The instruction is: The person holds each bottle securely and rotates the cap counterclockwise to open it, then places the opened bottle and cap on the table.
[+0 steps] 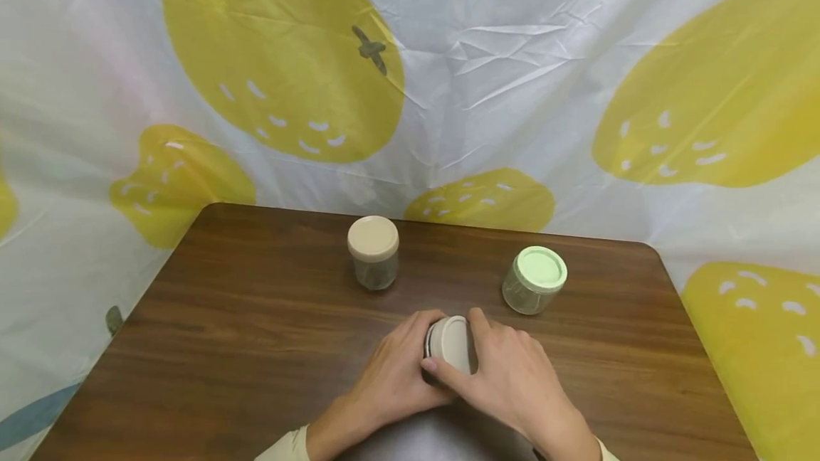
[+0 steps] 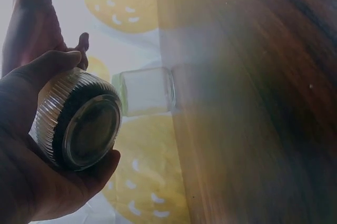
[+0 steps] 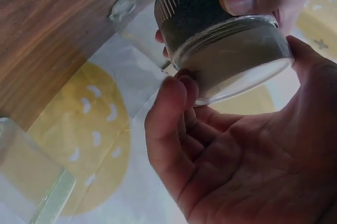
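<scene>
A small ribbed glass jar (image 2: pixel 89 124) with a pale off-white lid (image 1: pixel 453 342) is held tilted above the near part of the table. My left hand (image 1: pixel 398 370) grips the glass body, fingers and thumb wrapped round its side. With thumb and fingers at opposite edges, my right hand (image 1: pixel 515 370) grips the lid. In the right wrist view, glass threads show just above the lid (image 3: pixel 242 58). The left wrist view shows the jar's round base facing the camera. Part of the lid is hidden behind my right hand in the head view.
Beyond my hands, a taller glass jar with a beige lid (image 1: pixel 374 239) stands left of centre. A glass jar with a light green lid (image 1: pixel 539 270) stands to the right. Both are on the brown wooden table (image 1: pixel 243 319). A lemon-print cloth (image 1: pixel 487 91) hangs behind it.
</scene>
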Available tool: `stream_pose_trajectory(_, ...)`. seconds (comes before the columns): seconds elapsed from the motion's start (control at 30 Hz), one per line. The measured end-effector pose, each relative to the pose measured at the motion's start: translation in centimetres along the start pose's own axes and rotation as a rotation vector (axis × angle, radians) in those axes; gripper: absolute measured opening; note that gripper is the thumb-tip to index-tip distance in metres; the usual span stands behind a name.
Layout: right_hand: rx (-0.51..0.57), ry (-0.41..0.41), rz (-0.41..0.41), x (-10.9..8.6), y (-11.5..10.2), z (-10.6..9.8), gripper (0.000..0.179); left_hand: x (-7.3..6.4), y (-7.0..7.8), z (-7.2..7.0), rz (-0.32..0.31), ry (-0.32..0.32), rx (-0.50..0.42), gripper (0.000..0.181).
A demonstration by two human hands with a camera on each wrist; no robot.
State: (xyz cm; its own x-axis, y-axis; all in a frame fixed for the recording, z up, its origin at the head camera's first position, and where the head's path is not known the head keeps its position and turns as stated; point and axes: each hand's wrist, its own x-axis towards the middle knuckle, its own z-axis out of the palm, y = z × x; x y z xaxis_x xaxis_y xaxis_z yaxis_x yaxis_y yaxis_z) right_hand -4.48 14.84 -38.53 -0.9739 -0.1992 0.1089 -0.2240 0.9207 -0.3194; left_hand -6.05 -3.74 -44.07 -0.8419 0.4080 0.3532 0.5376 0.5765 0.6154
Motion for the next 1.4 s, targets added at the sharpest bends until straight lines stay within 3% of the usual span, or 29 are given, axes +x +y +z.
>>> stream_pose_trajectory(0.27,0.009,0.023,-0.172,0.0,0.9,-0.1,0.061,0.1,-0.1,-0.1,-0.009,-0.011,0.025,0.083)
stream_pose_trajectory(0.53,0.043,-0.027,-0.25,-0.1,1.6,-0.5,0.082,0.2,-0.3,-0.2,-0.014,-0.032,0.035,0.087)
stream_pose_trajectory(0.9,0.024,-0.025,-0.436,0.3,2.2,-1.4,0.1,0.2,-0.5,-0.2,-0.047,-0.043,0.022,0.088)
stream_pose_trajectory(1.4,0.015,0.006,-0.478,0.3,2.1,-1.9,0.098,0.4,-0.7,-0.2,-0.081,-0.044,-0.01,0.087)
